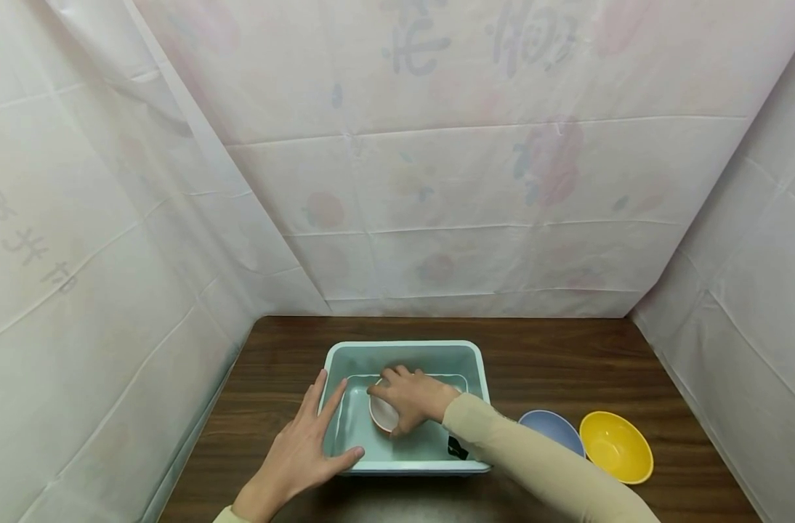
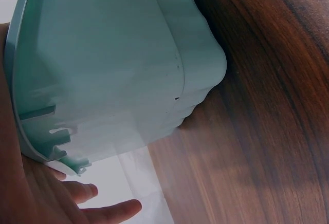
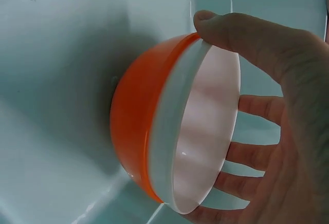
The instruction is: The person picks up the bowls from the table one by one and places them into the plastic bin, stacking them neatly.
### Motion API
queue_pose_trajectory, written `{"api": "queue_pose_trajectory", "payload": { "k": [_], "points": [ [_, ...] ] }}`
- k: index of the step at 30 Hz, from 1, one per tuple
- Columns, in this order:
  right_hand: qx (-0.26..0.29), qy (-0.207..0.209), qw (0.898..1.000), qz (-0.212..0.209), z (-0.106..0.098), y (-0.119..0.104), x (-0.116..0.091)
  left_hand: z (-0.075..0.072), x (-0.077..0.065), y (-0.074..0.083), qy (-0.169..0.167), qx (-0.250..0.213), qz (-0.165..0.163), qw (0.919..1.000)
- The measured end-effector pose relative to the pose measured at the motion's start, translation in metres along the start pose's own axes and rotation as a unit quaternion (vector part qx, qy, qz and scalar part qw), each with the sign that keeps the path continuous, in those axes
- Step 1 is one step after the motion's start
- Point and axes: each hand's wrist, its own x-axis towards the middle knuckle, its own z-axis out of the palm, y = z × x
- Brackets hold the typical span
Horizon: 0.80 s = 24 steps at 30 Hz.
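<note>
In the head view, a pale green basin (image 1: 404, 465) stands on the table. My left hand (image 1: 299, 447) is at the basin's left side, fingers extended along the rim and thumb toward the front edge. The left wrist view shows the basin's outer wall (image 2: 103, 70) beside that hand. Inside the basin, my right hand (image 1: 413, 399) grips a white bowl (image 3: 205, 131) nested in an orange bowl (image 3: 136, 111). Its thumb lies over the near rim while the other fingers touch the opposite rim. The bowls sit low, tilted in the right wrist view, casting a shadow on the basin floor.
Right of the basin are a purple-blue bowl (image 1: 554, 428), partly behind the right sleeve (image 1: 541, 457), and a yellow bowl (image 1: 616, 447). A small black mark (image 1: 458, 448) shows inside the basin's front right corner. White printed sheets (image 1: 437, 254) border the wooden table (image 1: 535, 356).
</note>
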Motion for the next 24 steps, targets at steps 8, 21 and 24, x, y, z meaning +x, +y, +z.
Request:
{"api": "queue_pose_trajectory", "payload": {
  "k": [8,21,24],
  "points": [
    [-0.006,0.005,1.0,0.004,0.0028,-0.0003,0.0012,0.0001,-0.0002,0.0004,-0.001,-0.002,-0.004,1.0],
    [-0.028,0.012,1.0,0.002,0.0016,-0.0008,-0.0005,-0.0008,-0.0003,0.001,-0.001,-0.002,-0.005,1.0],
    [-0.026,0.01,1.0,0.003,0.0006,-0.0006,-0.0014,-0.0006,-0.0009,0.0004,-0.003,-0.001,-0.006,1.0]
  ]
}}
